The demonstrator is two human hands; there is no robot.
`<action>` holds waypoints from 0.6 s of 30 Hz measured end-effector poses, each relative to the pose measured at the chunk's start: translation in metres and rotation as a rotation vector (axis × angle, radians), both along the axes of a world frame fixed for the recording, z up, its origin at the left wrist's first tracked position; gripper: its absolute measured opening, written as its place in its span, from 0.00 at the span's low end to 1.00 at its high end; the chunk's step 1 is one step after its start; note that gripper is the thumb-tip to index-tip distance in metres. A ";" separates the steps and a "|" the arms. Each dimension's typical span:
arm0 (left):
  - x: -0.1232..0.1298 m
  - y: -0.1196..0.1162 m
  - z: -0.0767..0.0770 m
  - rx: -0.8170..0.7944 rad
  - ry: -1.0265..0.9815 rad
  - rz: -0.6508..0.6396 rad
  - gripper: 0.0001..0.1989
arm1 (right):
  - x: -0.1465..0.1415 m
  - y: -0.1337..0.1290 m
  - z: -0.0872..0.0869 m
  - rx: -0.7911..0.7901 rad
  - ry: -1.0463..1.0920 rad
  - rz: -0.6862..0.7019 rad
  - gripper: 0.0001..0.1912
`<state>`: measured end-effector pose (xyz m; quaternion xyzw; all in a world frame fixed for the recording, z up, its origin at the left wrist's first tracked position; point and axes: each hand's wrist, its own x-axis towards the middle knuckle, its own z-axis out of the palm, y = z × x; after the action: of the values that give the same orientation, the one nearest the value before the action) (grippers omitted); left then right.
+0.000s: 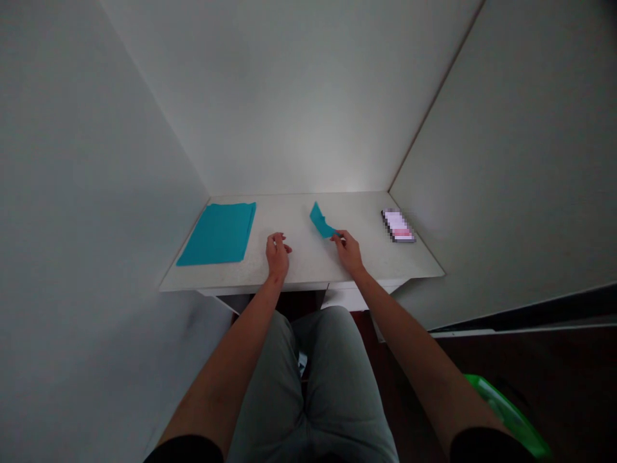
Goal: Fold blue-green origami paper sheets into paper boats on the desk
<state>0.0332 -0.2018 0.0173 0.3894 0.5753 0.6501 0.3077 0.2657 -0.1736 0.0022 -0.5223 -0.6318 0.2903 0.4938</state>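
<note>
My right hand point(348, 252) pinches the near end of a narrow, folded teal piece point(322, 222), which lies on the white tabletop point(299, 263) and points to the far left. My left hand point(278, 254) rests at the middle of the table with its fingers curled, holding nothing. It stands between the two teal items, apart from both. A wide, flat teal sheet point(216, 233) lies at the left end of the table. I cannot tell from here whether the teal material is paper or cloth.
A phone point(398, 226) with a pixelated screen lies at the table's right end. White walls point(289, 96) close in the back and both sides. My knees in grey trousers point(308, 379) sit below the front edge. A green object point(506, 411) sits low at the right.
</note>
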 end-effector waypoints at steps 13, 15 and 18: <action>0.001 -0.001 -0.006 0.020 0.112 -0.091 0.27 | 0.061 0.027 0.030 -0.012 -0.436 -0.369 0.28; 0.001 -0.001 -0.006 0.014 0.137 -0.088 0.26 | 0.068 0.025 0.034 -0.084 -0.479 -0.382 0.32; 0.001 0.000 -0.006 -0.009 0.161 -0.087 0.22 | 0.057 0.009 0.029 -0.178 -0.488 -0.326 0.32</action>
<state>0.0338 -0.2014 0.0115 0.4638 0.5836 0.6000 0.2903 0.3226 -0.1644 0.0315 -0.7123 -0.6118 0.1273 0.3197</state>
